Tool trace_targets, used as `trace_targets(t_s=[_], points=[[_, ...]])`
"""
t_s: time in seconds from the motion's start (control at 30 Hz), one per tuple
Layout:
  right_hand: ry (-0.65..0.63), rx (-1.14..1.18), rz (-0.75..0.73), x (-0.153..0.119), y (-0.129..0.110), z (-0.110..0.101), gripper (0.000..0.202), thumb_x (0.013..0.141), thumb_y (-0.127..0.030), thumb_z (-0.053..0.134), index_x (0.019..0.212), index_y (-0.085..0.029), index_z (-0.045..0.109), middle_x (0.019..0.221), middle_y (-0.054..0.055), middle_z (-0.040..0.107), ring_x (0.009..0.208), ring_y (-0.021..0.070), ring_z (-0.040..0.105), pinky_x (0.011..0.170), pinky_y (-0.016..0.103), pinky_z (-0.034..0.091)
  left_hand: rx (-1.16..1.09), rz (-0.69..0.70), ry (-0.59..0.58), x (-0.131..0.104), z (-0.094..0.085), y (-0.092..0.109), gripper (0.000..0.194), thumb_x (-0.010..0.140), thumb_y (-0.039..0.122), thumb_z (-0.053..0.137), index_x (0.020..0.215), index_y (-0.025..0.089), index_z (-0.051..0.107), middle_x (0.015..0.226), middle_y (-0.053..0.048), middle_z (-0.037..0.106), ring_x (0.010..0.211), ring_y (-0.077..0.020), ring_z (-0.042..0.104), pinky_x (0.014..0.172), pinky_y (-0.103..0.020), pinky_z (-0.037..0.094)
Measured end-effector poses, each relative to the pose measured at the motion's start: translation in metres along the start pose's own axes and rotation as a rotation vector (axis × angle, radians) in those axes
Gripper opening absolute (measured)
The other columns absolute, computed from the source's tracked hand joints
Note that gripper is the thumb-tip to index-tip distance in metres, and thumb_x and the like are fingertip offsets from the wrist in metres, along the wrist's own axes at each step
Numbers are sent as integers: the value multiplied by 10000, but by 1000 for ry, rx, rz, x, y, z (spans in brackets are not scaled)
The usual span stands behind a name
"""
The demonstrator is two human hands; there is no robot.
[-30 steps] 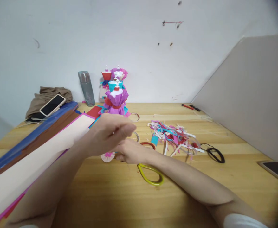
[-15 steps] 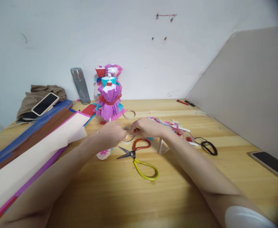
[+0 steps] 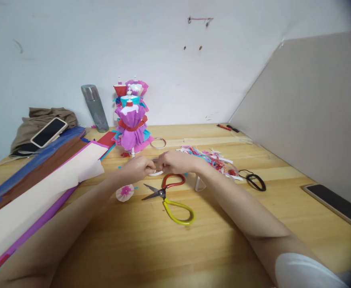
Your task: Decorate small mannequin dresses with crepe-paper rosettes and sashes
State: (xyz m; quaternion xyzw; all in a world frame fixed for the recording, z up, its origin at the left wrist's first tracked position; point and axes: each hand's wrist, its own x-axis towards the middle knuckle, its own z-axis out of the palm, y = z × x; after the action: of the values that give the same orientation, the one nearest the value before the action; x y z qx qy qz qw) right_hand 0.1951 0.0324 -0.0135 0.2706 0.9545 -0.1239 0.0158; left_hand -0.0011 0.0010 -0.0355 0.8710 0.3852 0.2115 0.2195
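Near the middle of the table, my left hand (image 3: 139, 166) and my right hand (image 3: 177, 162) almost meet, fingertips pinched together. Between and behind them shows part of a pale ring like a tape roll (image 3: 155, 173); whether they grip it or something small is hidden. Just in front lie scissors (image 3: 162, 193) with one red and one yellow handle, blades apart. A round, pleated paper flower (image 3: 125, 192), pale with a pink centre, rests below my left wrist. Behind my hands stand several small dress forms (image 3: 131, 124) dressed in purple, red and blue paper.
Coloured paper sheets (image 3: 49, 188) cover the left side. A phone (image 3: 49, 132) lies on brown cloth (image 3: 52, 116) near a grey bottle (image 3: 95, 108). Right are paper scraps (image 3: 214, 158), a black hair tie (image 3: 256, 182) and another phone (image 3: 337, 206). Another tape ring (image 3: 158, 143) lies behind.
My hands have drawn closer together, and the pale ring between them is now more covered. The whole view has shifted slightly; the scissors and the dress forms stay in place on the table.
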Motion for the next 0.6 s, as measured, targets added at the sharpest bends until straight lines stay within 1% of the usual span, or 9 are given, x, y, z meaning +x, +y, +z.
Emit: trace_targets(t_s=[0.03, 0.1, 0.2, 0.3, 0.37, 0.47, 0.6], points=[[10, 27, 15, -2, 0, -4, 205, 710, -43, 542, 795, -154, 692, 725, 28, 648, 613, 122, 506, 581, 226, 324, -53, -33, 3, 0, 0, 1, 212, 786, 236, 531, 720, 196, 729, 585, 3, 652, 528, -139, 524, 554, -253, 368], [28, 97, 40, -6, 0, -11, 180, 719, -53, 537, 787, -142, 679, 663, 8, 615, 583, 111, 475, 571, 221, 312, -82, -77, 30, 2, -1, 4, 221, 793, 234, 527, 776, 193, 743, 613, 4, 659, 569, -141, 538, 568, -246, 379], [82, 245, 68, -11, 1, -19, 142, 714, -64, 533, 754, -120, 657, 637, -5, 587, 586, 103, 474, 581, 215, 326, -40, -99, 179, 3, -2, 11, 231, 808, 200, 513, 829, 185, 743, 648, 2, 658, 635, -143, 555, 603, -242, 402], [168, 397, 125, -13, -1, -24, 141, 687, -60, 516, 716, -116, 642, 630, -8, 594, 586, 100, 489, 581, 211, 344, 118, -59, 304, 2, -2, 19, 225, 831, 168, 509, 849, 183, 733, 725, -12, 669, 703, -151, 575, 653, -260, 424], [217, 453, 182, -14, -6, -26, 143, 685, -69, 508, 688, -115, 643, 612, -8, 598, 568, 97, 487, 569, 212, 344, 267, -35, 360, 0, -2, 26, 202, 850, 171, 524, 879, 187, 723, 794, -29, 672, 766, -169, 587, 699, -284, 438], [282, 423, 274, -13, -17, -28, 154, 687, -66, 505, 651, -113, 647, 571, -11, 590, 531, 89, 466, 548, 217, 323, 484, -25, 403, -3, 2, 34, 174, 883, 200, 532, 928, 185, 699, 873, -55, 662, 843, -200, 589, 741, -313, 449], [336, 329, 343, -12, -30, -30, 155, 679, -42, 526, 659, -106, 666, 591, 4, 627, 539, 90, 486, 549, 218, 311, 653, -5, 411, -6, 9, 37, 175, 920, 197, 492, 906, 149, 659, 897, -79, 654, 850, -207, 594, 722, -307, 442]])
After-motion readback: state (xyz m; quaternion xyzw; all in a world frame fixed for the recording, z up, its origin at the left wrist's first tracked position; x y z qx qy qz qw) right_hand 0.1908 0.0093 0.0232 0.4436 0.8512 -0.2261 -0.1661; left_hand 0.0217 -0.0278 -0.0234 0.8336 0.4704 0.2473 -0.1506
